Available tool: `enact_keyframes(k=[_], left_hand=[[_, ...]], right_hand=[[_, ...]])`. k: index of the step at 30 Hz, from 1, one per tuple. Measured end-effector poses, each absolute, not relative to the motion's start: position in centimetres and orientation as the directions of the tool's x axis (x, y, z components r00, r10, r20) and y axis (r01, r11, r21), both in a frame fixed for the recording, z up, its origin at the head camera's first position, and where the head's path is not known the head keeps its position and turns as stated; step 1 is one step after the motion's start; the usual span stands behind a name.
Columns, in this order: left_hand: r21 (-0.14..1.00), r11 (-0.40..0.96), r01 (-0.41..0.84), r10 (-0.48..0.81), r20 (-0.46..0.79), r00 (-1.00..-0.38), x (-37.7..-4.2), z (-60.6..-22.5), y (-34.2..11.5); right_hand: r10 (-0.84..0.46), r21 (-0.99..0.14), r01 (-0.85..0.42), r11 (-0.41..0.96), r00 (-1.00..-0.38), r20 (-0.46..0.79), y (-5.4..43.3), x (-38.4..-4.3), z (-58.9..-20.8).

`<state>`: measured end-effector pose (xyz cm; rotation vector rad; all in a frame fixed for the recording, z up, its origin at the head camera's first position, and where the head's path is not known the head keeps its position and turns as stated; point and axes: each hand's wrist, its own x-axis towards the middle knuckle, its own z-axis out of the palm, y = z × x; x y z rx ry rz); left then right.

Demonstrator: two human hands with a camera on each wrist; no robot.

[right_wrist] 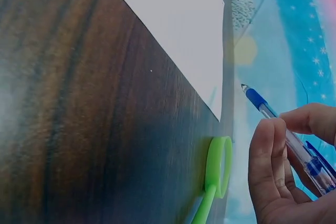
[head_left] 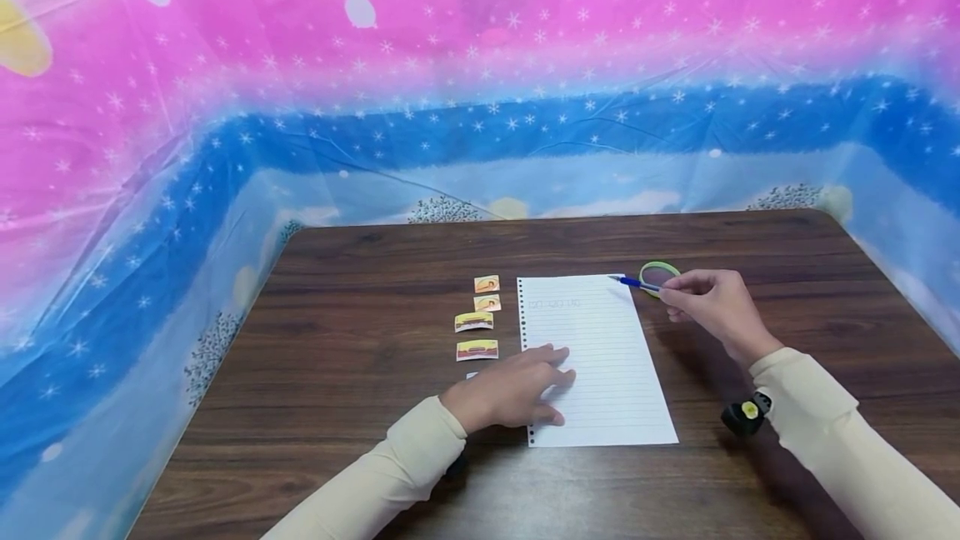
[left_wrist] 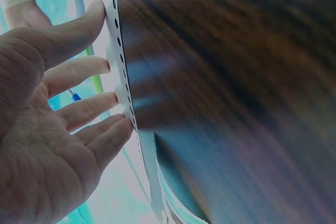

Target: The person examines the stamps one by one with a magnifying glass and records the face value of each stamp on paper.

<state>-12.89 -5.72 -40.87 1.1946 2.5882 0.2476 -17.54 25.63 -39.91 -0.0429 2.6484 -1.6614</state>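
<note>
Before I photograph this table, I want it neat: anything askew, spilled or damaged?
Left of the paper sheet, the upper yellow-and-red card looks bowed rather than flat, and sits further left than the small orange-printed cards beyond it. No spill shows.

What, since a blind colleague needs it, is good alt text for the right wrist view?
A right hand pinches a clear and blue ballpoint pen. What looks like a green magnifying glass lies on a dark wood-grain table, near a sheet of white paper; behind is a blue snowflake-patterned cloth.
</note>
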Motion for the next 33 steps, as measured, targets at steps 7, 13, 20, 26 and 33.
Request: enact_keyframes(k=[7, 13, 20, 26, 33], left_hand=[[0.27, 0.643, 0.716, 0.765, -0.181, -0.618, -12.9, -40.9, -5.7], [0.269, 0.644, 0.716, 0.765, -0.185, -0.617, -12.9, -40.8, -5.7], [0.268, 0.64, 0.72, 0.767, -0.179, -0.616, -12.8, -40.8, -5.7], [0.266, 0.649, 0.713, 0.76, -0.182, -0.624, -12.8, -40.9, -5.7], [0.26, 0.651, 0.714, 0.759, -0.183, -0.625, -12.8, -41.0, -5.7]], right_hand=[[-0.02, -0.918, 0.006, 0.396, -1.0, -0.015, 25.5, -18.4, -39.6], [0.012, -0.919, -0.011, 0.395, -1.0, 0.017, 25.6, -18.8, -39.1], [0.04, -0.926, 0.01, 0.377, -0.999, 0.005, 25.9, -19.1, -38.6], [0.036, -0.928, -0.01, 0.371, -0.999, 0.026, 25.6, -19.7, -38.8], [-0.056, -0.956, -0.053, 0.288, -0.998, 0.039, 25.3, -20.3, -39.0]])
